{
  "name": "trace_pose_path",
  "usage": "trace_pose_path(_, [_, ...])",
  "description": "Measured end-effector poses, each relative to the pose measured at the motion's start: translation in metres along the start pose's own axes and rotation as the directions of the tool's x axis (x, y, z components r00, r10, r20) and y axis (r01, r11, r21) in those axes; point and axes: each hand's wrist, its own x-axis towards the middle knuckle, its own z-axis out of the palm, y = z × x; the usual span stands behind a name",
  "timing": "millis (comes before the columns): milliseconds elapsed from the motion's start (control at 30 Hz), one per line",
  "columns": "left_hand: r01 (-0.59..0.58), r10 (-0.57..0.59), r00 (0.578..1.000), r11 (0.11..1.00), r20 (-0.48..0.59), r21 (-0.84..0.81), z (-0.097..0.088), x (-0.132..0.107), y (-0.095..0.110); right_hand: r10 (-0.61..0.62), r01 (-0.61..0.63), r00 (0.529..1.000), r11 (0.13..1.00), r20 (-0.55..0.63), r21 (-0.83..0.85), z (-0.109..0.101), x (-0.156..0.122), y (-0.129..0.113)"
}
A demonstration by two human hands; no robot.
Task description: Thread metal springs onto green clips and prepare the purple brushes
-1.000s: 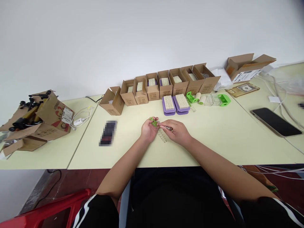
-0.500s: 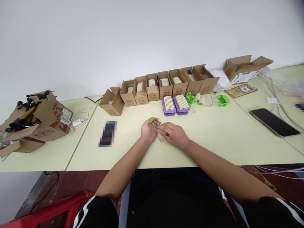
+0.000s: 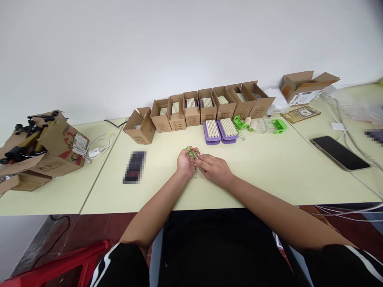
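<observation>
My left hand is closed around a small green plastic part above the middle of the table. A thin wire coil spring hangs down from between my hands. In my right hand is a screwdriver, its slim metal shaft pointing at the green part and its dark handle mostly covered by the palm. Fingers hide where the tip meets the part. Beyond my hands lie two purple brushes with cream bristles facing up.
Cardboard boxes stand in a row at the back, several holding brushes. Right of the brushes are a green bracket, rollers and clear plastic pieces. A phone lies right; a blurred dark object lies left.
Both hands have shifted slightly left with the green part. The spring hangs more upright, and the screwdriver shaft shows more clearly against the part.
</observation>
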Motion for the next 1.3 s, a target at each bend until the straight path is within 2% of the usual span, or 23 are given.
trace_pose_path(100, [-0.028, 0.028, 0.998, 1.000, -0.048, 0.015, -0.001, 0.002, -0.002, 0.145, -0.134, 0.989, 0.972, -0.041, 0.191, -0.005, 0.004, 0.001])
trace_pose_path(167, [-0.061, 0.063, 0.997, 0.997, -0.050, 0.052, -0.002, 0.003, -0.003, 0.236, -0.206, 0.971, 0.909, -0.042, 0.362, -0.009, 0.007, 0.004])
trace_pose_path(267, [-0.102, 0.104, 0.994, 0.988, -0.014, 0.117, -0.003, 0.002, -0.003, 0.395, -0.315, 0.919, 0.740, -0.005, 0.594, -0.012, 0.009, 0.011])
trace_pose_path(367, [-0.099, 0.096, 0.995, 0.979, 0.026, 0.178, -0.002, 0.001, -0.002, 0.551, -0.426, 0.828, 0.493, 0.107, 0.759, -0.013, 0.010, 0.020])
trace_pose_path(433, [-0.096, 0.089, 0.995, 0.973, 0.043, 0.208, 0.000, 0.000, -0.002, 0.598, -0.451, 0.781, 0.343, 0.179, 0.824, -0.013, 0.011, 0.025])
trace_pose_path(500, [-0.100, 0.090, 0.994, 0.969, 0.055, 0.228, 0.001, -0.001, -0.002, 0.624, -0.453, 0.750, 0.240, 0.222, 0.859, -0.014, 0.012, 0.030])
trace_pose_path(733, [-0.085, 0.070, 0.996, 0.956, 0.062, 0.280, 0.005, -0.004, -0.001, 0.663, -0.463, 0.670, 0.020, 0.335, 0.886, -0.016, 0.015, 0.039])
trace_pose_path(867, [-0.084, 0.062, 0.995, 0.953, 0.083, 0.293, 0.006, -0.005, 0.000, 0.662, -0.463, 0.643, -0.065, 0.385, 0.884, -0.018, 0.015, 0.043])
trace_pose_path(1067, [-0.076, 0.043, 0.992, 0.957, 0.121, 0.280, 0.005, -0.005, 0.001, 0.654, -0.469, 0.630, -0.110, 0.419, 0.876, -0.021, 0.017, 0.045])
trace_pose_path(1233, [-0.036, 0.011, 0.994, 0.975, 0.113, 0.219, 0.006, -0.006, 0.004, 0.644, -0.471, 0.637, -0.109, 0.423, 0.875, -0.019, 0.017, 0.044])
trace_pose_path(1300, [-0.019, 0.002, 0.996, 0.983, 0.090, 0.183, 0.006, -0.006, 0.006, 0.664, -0.448, 0.640, -0.085, 0.386, 0.890, -0.022, 0.017, 0.045])
